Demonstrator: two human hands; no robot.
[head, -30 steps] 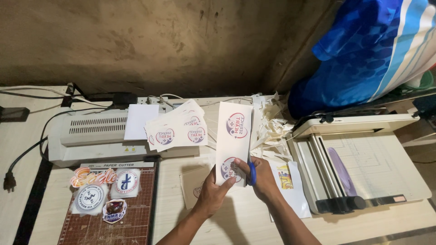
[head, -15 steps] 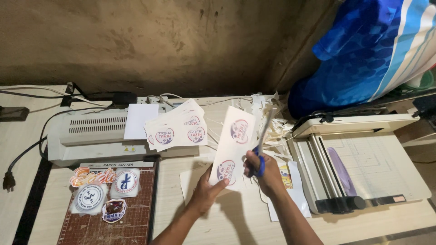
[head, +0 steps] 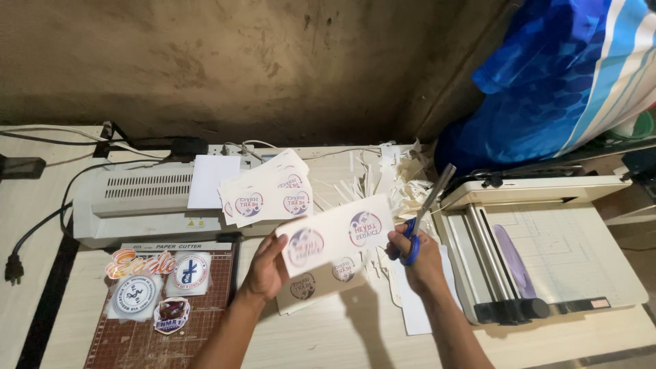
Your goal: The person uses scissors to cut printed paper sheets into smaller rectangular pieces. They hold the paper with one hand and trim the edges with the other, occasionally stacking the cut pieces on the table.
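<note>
My left hand [head: 265, 266] grips the left end of a white printed strip [head: 338, 234] that carries two round logos and is held nearly level above the table. My right hand [head: 418, 254] holds blue-handled scissors [head: 425, 209] with the blades pointing up and to the right, and its fingers touch the strip's right end. Under the strip lies a tan sheet with more round logos [head: 316, 287].
A white laminator [head: 140, 201] at the left bears a fan of printed cards [head: 270, 191]. A brown cutting mat with stickers [head: 164, 301] lies at the front left. A paper trimmer [head: 547, 246] stands at the right. Paper offcuts [head: 403, 181] pile behind. Blue fabric [head: 553, 75] hangs at the upper right.
The strip has turned from upright to nearly level. My left hand moved left along it. The scissors have swung away from the paper, up and to the right.
</note>
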